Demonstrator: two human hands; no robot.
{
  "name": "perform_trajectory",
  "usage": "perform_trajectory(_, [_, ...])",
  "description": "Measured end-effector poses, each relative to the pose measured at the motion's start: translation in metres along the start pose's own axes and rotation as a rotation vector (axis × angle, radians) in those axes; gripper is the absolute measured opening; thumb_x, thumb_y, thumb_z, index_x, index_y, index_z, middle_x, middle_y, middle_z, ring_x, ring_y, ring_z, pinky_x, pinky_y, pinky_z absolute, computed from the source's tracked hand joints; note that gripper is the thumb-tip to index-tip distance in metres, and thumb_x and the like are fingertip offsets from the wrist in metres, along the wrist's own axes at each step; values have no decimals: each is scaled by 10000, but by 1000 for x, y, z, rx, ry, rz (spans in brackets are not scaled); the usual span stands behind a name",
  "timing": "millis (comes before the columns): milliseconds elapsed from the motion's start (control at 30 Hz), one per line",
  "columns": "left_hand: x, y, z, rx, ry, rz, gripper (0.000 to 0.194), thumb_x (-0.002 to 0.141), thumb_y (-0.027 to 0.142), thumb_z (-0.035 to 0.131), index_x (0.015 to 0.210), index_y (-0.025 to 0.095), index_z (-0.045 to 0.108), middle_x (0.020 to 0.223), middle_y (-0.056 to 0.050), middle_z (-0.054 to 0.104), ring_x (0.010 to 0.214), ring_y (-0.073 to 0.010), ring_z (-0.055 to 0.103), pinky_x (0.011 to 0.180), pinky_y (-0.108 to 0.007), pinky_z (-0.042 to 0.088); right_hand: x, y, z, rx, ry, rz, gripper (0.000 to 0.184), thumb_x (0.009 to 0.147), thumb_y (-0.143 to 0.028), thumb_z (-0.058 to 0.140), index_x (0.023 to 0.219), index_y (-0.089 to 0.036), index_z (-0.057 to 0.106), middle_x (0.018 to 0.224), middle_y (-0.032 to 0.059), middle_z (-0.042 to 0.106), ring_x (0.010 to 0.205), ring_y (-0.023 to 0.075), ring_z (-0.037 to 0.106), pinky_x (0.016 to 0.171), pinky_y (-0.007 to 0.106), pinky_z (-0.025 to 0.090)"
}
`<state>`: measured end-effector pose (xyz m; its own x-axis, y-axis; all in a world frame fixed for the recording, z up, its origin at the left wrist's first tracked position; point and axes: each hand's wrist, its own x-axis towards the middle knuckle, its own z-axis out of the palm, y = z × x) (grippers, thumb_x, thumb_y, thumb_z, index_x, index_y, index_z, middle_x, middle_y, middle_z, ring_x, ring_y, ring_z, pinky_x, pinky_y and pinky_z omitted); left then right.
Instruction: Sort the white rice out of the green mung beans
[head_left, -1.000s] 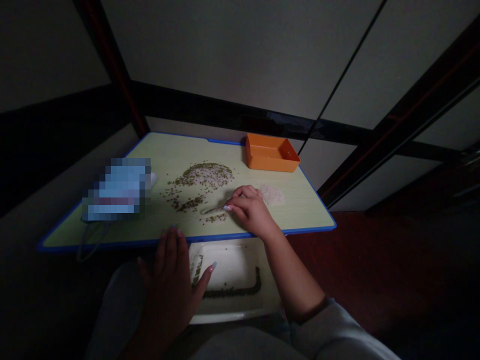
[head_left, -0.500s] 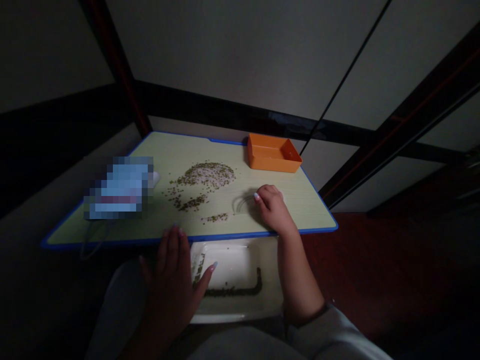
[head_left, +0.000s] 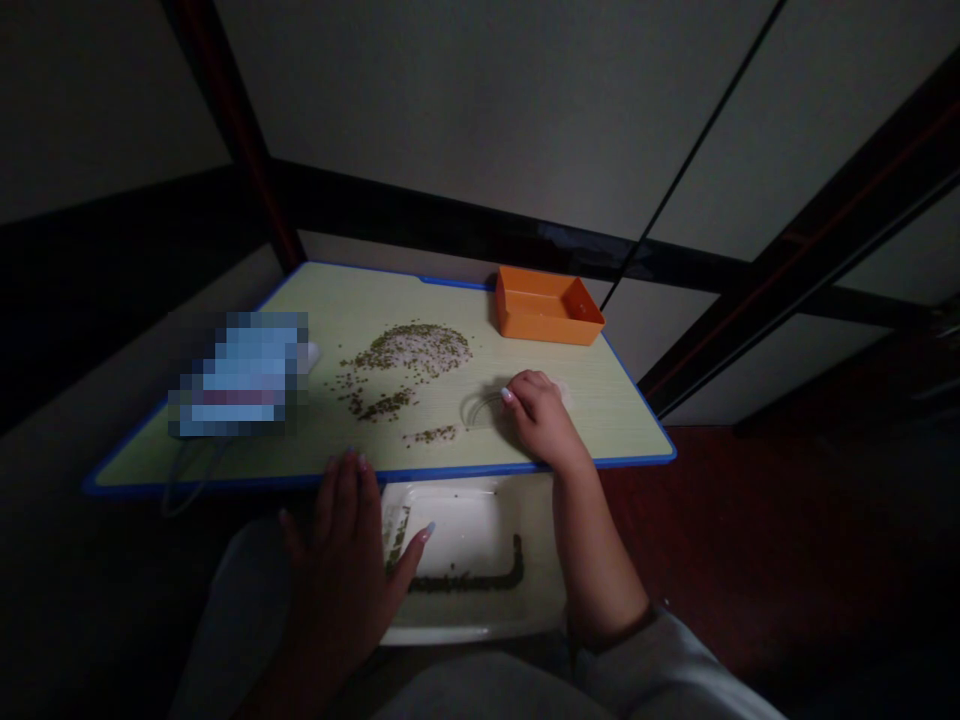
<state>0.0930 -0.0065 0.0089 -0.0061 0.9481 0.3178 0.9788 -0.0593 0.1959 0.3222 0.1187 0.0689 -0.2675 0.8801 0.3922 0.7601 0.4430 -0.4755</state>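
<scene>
My right hand [head_left: 541,412] is closed around a clear, see-through thing with a curved rim [head_left: 480,408], low over the tabletop. Most of it is hidden by the hand, so its kind is unclear; it could be a cup lying on its side. Just left of the rim lies a short line of small green and pale grains [head_left: 431,436]. A wide heap of the same mixed grains [head_left: 420,348] spreads farther back. My left hand [head_left: 349,545] rests open, fingertips at the table's front edge and thumb over a white basin [head_left: 480,635] with green grains along its inner edge.
An orange open box [head_left: 547,326] stands at the back right of the pale, blue-edged table [head_left: 615,420]. On the left is a blurred-out, light blue item [head_left: 247,375] with a looped strap hanging over the edge. Cabinet panels [head_left: 465,110] rise right behind the table.
My right hand has shifted very slightly left with the clear thing. My left hand and the grain piles look the same.
</scene>
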Motion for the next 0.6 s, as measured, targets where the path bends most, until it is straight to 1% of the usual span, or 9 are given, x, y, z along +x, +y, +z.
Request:
perform_trajectory(300, [1, 1, -1, -5, -4, -7, 786, 873, 500, 307, 1488, 78, 59, 1581, -217, 193, 1479, -325, 129, 1145, -656, 123, 0, 0, 1, 67, -46, -48, 288, 957, -299, 400, 718, -196, 525, 830, 48, 560, 880, 195, 487, 833, 350, 360])
perform_trajectory(467, [1, 1, -2, 7, -5, 12, 799, 875, 513, 298, 1487, 71, 37, 1581, -223, 184, 1477, -335, 129, 1130, -677, 140, -1, -1, 0, 110, -82, -92, 293, 957, -301, 403, 719, -195, 537, 858, 48, 576, 888, 189, 492, 846, 353, 364])
perform_trajectory(600, [1, 1, -1, 6, 1, 5, 780, 881, 497, 295, 1489, 81, 36, 1583, -216, 186, 1479, -325, 125, 1135, -671, 132, -1, 0, 0, 146, -69, -119, 316, 959, -307, 396, 698, -196, 535, 840, 47, 573, 882, 188, 502, 839, 353, 372])
